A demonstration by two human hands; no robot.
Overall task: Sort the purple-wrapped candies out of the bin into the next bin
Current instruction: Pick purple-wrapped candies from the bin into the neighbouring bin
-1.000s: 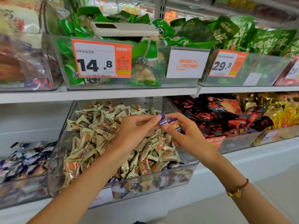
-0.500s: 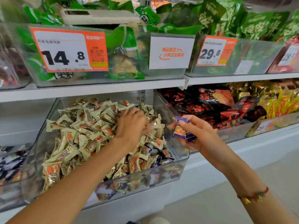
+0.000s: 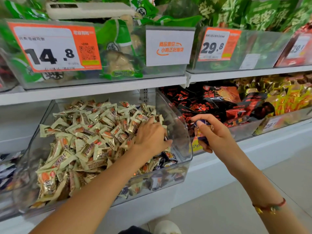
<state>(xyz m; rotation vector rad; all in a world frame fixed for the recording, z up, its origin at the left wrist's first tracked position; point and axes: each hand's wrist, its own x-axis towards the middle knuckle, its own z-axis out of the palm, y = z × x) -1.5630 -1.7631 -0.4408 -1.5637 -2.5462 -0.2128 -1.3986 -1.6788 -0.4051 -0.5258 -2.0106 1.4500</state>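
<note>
A clear plastic bin (image 3: 184, 141) on the lower shelf holds a heap of cream-and-orange wrapped candies (image 3: 87, 132), with a few purple-wrapped candies (image 3: 167, 158) near its front right corner. My left hand (image 3: 152, 137) reaches into the right side of the heap, fingers curled down among the wrappers; what they hold is hidden. My right hand (image 3: 214, 132) hovers just right of the bin's wall, gripping purple-wrapped candies (image 3: 201, 132) between thumb and fingers. At the far left a bin with dark purple wrappers (image 3: 6, 169) shows partly.
Right of the candy bin lies a bin of black-and-red snack packs (image 3: 219, 105), then yellow packs (image 3: 290, 97). The shelf above carries bins of green packs with price tags (image 3: 54, 48). A pale tiled floor (image 3: 236, 200) lies below.
My left hand passed a purple candy to my right hand, then went back down into the heap. My right hand drew away to the right of the bin, holding the purple candies.
</note>
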